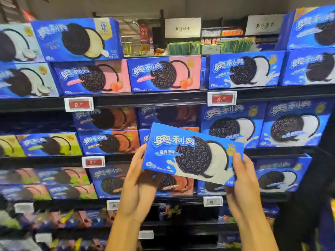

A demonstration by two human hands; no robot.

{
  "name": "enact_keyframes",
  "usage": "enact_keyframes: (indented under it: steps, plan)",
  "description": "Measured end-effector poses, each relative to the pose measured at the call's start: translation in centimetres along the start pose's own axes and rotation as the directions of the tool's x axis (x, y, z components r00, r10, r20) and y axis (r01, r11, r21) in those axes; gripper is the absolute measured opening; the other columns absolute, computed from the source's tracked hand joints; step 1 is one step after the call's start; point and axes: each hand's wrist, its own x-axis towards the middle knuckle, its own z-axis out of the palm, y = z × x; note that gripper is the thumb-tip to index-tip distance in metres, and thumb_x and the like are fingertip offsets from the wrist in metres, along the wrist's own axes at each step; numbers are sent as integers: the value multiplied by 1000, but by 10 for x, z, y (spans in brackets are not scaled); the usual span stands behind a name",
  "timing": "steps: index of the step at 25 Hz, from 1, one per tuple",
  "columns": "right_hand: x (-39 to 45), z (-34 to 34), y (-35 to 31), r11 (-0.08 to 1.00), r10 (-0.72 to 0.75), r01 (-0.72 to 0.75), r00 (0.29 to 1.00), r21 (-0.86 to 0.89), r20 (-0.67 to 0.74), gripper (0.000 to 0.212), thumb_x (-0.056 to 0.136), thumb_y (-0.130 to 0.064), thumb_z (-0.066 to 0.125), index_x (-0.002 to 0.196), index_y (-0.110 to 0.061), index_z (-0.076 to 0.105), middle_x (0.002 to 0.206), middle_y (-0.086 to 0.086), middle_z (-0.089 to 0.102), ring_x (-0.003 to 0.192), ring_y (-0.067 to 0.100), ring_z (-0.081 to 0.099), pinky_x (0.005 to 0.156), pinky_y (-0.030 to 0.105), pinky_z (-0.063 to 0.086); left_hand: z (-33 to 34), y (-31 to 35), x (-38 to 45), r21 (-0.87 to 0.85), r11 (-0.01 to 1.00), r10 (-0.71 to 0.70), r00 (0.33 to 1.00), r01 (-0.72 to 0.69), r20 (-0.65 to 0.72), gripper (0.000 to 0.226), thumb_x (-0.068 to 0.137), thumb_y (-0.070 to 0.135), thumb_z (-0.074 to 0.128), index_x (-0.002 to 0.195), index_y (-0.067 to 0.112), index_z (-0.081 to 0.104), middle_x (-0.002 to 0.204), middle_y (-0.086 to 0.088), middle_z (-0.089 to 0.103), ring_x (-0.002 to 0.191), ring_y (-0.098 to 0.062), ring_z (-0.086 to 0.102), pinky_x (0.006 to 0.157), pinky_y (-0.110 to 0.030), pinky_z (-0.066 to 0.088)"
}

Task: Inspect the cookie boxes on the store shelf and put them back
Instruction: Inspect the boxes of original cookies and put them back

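I hold a blue Oreo cookie box (192, 153) in front of the store shelf, its printed front facing me and tilted down to the right. My left hand (139, 185) grips its lower left corner from below. My right hand (243, 180) grips its right end, thumb on the front. The box hovers before the second shelf from the top, in front of chocolate-flavour boxes (108, 144).
Shelves (145, 100) carry rows of Oreo boxes: strawberry pink ones (163, 75) on top, classic blue ones (243, 69) at right, green ones (50, 144) at left. Price tags (222, 98) hang on the shelf edges. A dark shape (317, 205) stands at far right.
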Motion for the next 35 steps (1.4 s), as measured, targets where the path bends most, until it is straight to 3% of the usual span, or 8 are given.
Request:
enact_keyframes:
  steps: [4, 8, 11, 14, 20, 25, 28, 35]
  plan:
    - [-13, 9, 8, 980, 109, -110, 994, 166, 12, 51, 87, -34, 60, 132, -11, 61, 121, 6, 73, 98, 12, 71, 77, 28, 61, -17, 10, -15, -79, 996, -38, 998, 34, -48, 64, 79, 31, 80, 136, 12, 58, 144, -13, 55, 125, -28, 59, 97, -42, 53]
    - [-27, 23, 12, 913, 179, -245, 959, 326, 218, 34, 92, -31, 53, 112, -19, 78, 122, 6, 73, 107, 17, 71, 82, 31, 61, -32, 25, -31, -182, 982, -74, 992, 54, -104, 81, 76, 28, 82, 145, 6, 46, 146, -17, 52, 132, -33, 52, 110, -51, 41]
    - [-35, 33, 28, 883, 218, -305, 940, 356, 263, 51, 87, -28, 62, 136, -14, 62, 136, 9, 65, 123, 22, 64, 95, 36, 57, -42, 40, -43, -127, 991, -53, 993, 39, -107, 67, 90, 31, 64, 149, 11, 40, 148, -15, 51, 132, -35, 50, 114, -60, 31]
    - [-40, 41, 54, 893, 304, -356, 929, 276, 213, 52, 89, -30, 57, 139, -14, 58, 132, 9, 68, 113, 22, 70, 79, 37, 62, -41, 57, -52, 37, 999, 17, 994, -13, -112, 60, 92, 36, 61, 146, 16, 46, 145, -14, 54, 126, -32, 54, 107, -63, 36]
    - [-61, 57, 113, 755, 576, -569, 813, 326, 86, 44, 93, -28, 57, 133, -11, 61, 120, 16, 71, 92, 30, 69, 79, 42, 57, -33, 72, -66, 327, 944, 73, 993, -40, -89, 47, 76, 24, 78, 122, 24, 67, 126, -10, 68, 106, -22, 66, 89, -41, 55]
    - [-85, 76, 147, 719, 646, -615, 763, 323, 13, 26, 100, -30, 55, 98, -11, 73, 91, 13, 78, 76, 28, 72, 76, 41, 52, -39, 79, -80, 404, 913, 113, 987, -59, -110, 42, 78, 19, 73, 119, 26, 69, 117, -5, 73, 102, -19, 71, 83, -30, 58]
    - [-100, 81, 157, 728, 640, -601, 768, 329, -13, 29, 100, -31, 54, 110, -10, 72, 99, 14, 78, 82, 28, 73, 72, 40, 55, -45, 84, -89, 416, 909, 83, 990, -28, -115, 40, 76, 20, 74, 115, 31, 72, 114, -3, 75, 102, -18, 71, 79, -24, 56]
    - [-136, 87, 172, 706, 637, -614, 768, 353, 63, 34, 103, -29, 49, 109, -5, 73, 113, 20, 72, 108, 36, 65, 95, 53, 51, -61, 108, -117, 394, 919, 41, 996, -4, -84, 45, 70, 19, 80, 111, 35, 73, 113, -1, 75, 102, -18, 72, 82, -25, 57]
